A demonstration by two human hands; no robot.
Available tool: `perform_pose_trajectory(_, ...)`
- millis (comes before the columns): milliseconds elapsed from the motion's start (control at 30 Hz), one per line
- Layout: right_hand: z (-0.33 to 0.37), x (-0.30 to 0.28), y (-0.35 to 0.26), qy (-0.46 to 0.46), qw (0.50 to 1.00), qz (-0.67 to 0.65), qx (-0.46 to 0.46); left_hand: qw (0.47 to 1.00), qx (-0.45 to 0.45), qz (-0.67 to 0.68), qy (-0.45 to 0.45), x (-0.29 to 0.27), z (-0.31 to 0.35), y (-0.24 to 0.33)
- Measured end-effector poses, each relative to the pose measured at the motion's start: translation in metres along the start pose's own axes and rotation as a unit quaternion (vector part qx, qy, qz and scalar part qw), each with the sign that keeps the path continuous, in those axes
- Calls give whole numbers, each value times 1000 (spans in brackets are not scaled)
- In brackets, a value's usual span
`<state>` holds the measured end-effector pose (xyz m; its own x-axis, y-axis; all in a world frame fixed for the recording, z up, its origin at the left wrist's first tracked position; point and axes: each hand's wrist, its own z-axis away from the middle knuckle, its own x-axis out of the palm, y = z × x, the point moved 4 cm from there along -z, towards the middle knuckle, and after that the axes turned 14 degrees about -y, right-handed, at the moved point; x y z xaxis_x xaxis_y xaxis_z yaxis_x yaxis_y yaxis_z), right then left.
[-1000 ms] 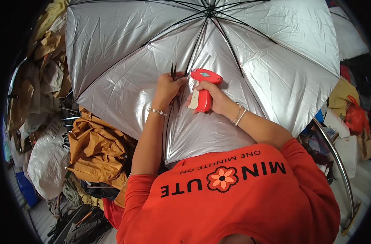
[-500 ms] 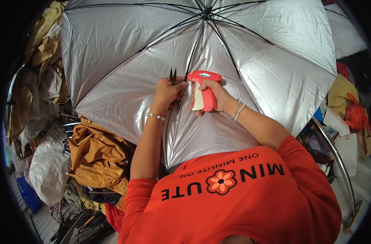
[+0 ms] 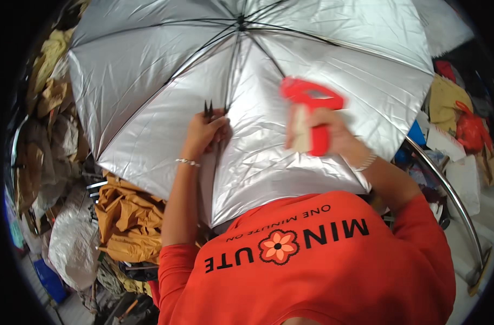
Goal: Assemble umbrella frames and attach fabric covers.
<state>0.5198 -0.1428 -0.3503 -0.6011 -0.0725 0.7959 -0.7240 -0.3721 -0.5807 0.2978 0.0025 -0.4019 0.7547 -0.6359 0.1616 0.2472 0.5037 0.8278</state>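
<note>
An open umbrella (image 3: pixel 144 124) with a silver inner lining and thin black ribs spreads before me, its hub (image 3: pixel 240 23) at the top. My left hand (image 3: pixel 208 132) is closed at a rib, pinching there, while dark pointed snips (image 3: pixel 208 109) stick up out of the same hand. My right hand (image 3: pixel 333 130) grips a red tagging gun (image 3: pixel 314 97) with a cream trigger, fingers wrapped round its handle. The gun is blurred and held apart from the left hand, over the right part of the lining.
Crumpled orange-brown fabric (image 3: pixel 128 216) lies left of my arm, near a whitish plastic bag (image 3: pixel 73 249). A curved metal tube (image 3: pixel 447 189) runs down at the right. Beyond it sit a red plastic bag (image 3: pixel 472 130) and piled cloth. Black umbrella parts lie at lower left.
The tagging gun in my right hand has moved right, away from the rib and my left hand. My left hand still holds the snips by the rib. The view has shifted slightly.
</note>
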Motion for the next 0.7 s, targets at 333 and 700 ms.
perform_pose_trajectory(333,299,-77,-61,468,736,471,-131,979,-50,-179,-83,55,-79,76)
perform_pose_trajectory(700,326,-163,109,441,510,569,471,829,167,490,-212,34,-156,206)
